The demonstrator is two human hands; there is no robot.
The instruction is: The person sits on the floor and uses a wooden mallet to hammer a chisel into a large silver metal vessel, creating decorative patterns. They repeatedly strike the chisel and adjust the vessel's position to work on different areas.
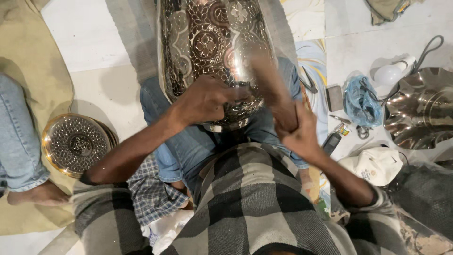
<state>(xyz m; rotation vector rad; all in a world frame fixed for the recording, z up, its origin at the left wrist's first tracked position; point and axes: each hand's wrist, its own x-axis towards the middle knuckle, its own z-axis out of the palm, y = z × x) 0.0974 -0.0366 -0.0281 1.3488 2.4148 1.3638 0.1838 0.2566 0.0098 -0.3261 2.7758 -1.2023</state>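
Nearest the camera is the person's own checked grey and black shirt (245,203), with a blue checked cloth (151,193) tucked beside the left knee. Just above it the right hand (297,130) is closed tight around the lower end of a wooden mallet handle (271,82), which slants up and left and is blurred along its length. The left hand (205,99) is curled shut, pinching a small tool against the lower wall of the metal vase; the tool itself is too hidden by the fingers to make out.

The engraved metal vase (212,42) lies across the person's lap on blue jeans (188,141), its narrow foot toward the body and its flower-patterned belly running up out of view.

To the left, on the floor (94,42), a round pierced brass dish (75,143) sits near another person's bare foot (40,194) and jeans leg, which rest on a tan cloth (28,61).

To the right lie a white cap (373,165), a small dark handset (331,141), a blue plastic bag (361,101), a grey block (334,97) and a white lamp bulb (389,74) with a grey cord. Farther right stands a scalloped shiny metal bowl (420,111).
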